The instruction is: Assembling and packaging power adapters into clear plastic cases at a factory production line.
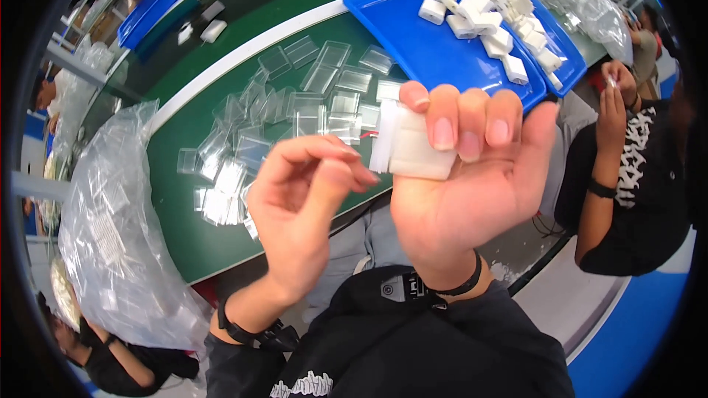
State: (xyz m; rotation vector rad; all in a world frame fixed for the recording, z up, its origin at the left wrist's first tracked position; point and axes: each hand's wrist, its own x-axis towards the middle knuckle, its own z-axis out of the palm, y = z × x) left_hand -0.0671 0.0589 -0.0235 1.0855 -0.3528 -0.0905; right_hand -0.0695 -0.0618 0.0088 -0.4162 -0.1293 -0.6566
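My right hand (479, 184) is raised with its palm up, fingers curled round a small white plastic block (419, 149). The block's left end has a paler, whitish translucent edge, and a short red strip (369, 134) shows beside it. My left hand (299, 203) is just left of that end, thumb and fingers drawn together. Whether anything small is between these fingertips is hidden. Beyond both hands, many clear plastic cases (295, 107) lie loosely on the green tabletop (173, 214).
Two blue trays (435, 59) at the far right hold piled white blocks (479, 11). A large clear plastic bag (118, 228) hangs at the left table edge. A white rail (236, 51) crosses the table. Another person (627, 162) sits at my right; a blue bin (158, 4) is far left.
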